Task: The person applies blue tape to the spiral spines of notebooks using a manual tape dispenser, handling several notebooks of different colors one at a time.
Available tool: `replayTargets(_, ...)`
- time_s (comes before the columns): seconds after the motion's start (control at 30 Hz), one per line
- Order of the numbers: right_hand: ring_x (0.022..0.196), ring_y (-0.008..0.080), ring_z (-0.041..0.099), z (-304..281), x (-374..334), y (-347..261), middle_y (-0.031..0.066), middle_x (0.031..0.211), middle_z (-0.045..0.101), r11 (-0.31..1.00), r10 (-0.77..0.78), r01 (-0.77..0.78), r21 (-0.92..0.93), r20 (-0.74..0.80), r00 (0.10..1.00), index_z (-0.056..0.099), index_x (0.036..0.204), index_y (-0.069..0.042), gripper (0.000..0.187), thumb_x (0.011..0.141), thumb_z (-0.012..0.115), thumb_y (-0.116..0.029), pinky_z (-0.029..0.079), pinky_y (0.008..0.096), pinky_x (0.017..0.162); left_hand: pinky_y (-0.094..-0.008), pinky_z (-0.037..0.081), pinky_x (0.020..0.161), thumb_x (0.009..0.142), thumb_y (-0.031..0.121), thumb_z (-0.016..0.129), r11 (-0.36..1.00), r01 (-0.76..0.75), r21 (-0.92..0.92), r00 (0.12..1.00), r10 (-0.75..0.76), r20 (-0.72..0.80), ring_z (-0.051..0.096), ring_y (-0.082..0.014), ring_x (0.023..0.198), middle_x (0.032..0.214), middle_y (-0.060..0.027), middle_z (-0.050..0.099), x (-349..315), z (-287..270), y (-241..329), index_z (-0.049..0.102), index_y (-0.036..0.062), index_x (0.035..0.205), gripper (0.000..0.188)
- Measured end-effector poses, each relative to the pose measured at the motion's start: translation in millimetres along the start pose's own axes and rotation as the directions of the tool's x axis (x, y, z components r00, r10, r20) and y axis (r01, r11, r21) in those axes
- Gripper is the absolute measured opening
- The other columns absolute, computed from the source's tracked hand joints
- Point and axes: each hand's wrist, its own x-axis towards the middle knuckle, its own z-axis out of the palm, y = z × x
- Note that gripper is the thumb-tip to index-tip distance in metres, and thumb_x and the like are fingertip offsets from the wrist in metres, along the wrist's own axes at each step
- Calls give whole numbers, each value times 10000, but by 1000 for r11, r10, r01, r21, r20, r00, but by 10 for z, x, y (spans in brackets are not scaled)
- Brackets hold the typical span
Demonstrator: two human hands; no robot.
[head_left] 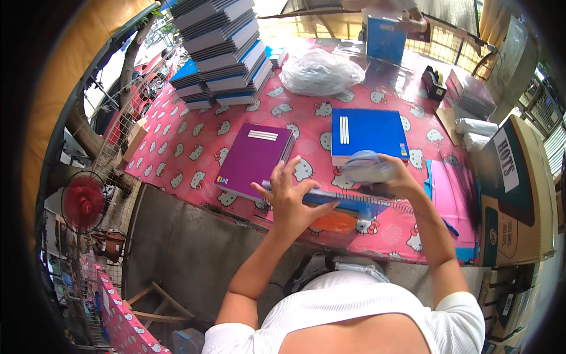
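A blue notebook (345, 201) stands on edge near the table's front, its dark spiral binding upward. My left hand (287, 203) grips the left end, index finger and thumb on either side of the spine, other fingers spread. Beyond the right end, a thin dark coil (421, 213) trails out under my right forearm. My right hand (392, 175) is closed on a pale, rounded object (367, 167), too smeared by motion to name. Behind that lies a stack of blue notebooks (368, 133). To the left of it sits a purple notebook stack (254, 156). Something orange (334, 223) lies below the standing notebook.
Tall notebook stacks (227, 59) rise at the back left, beside a clear plastic bag (321, 71). A tape dispenser (435, 84) stands at the back right. Loose dark coils (461, 186) lie beside a cardboard box (516, 194). Across the table, another person's hand (415, 23) is near a blue notebook.
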Motion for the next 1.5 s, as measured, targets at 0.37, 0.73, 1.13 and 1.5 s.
replayTargets(0.37, 861, 116, 607, 206, 289, 110, 41, 924, 690, 963, -18, 34, -269, 61, 998, 646, 1031, -32, 454, 599, 786, -15, 505, 297, 783, -460, 382, 895, 526, 331, 890, 985, 8, -170, 999, -15, -36, 467, -299, 1082, 1219, -120, 529, 84, -41, -102, 684, 84, 778, 409)
replayTargets(0.73, 811, 145, 631, 501, 559, -53, 53, 911, 684, 995, -96, 96, 14, 276, 956, 617, 1126, -47, 531, 614, 745, 12, 511, 309, 744, -392, 478, 895, 591, 198, 892, 911, 195, -364, 976, -217, -20, 534, -256, 1103, 1341, -151, 403, -79, -22, -557, 556, 76, 1142, 656)
replayTargets(1.13, 815, 312, 665, 665, 865, -30, 155, 879, 677, 979, -179, 199, -44, 276, 944, 634, 993, -74, 404, 599, 720, -44, 517, 381, 707, -212, 497, 735, 810, -100, 651, 365, 361, -858, 901, -376, 219, 612, -90, 894, 1015, -66, 665, -187, -79, -858, 591, 2, 1161, 370)
replayTargets(1.5, 906, 339, 632, 347, -39, 1029, 139, 1083, 586, 481, 27, -180, -858, -191, 981, 588, 1022, -113, 356, 683, 693, -143, 517, 445, 742, -174, 447, 685, 838, 24, 685, 161, 422, -892, 881, -308, 360, 558, -37, 796, 921, -24, 657, 42, -141, -889, 637, 32, 1060, 227)
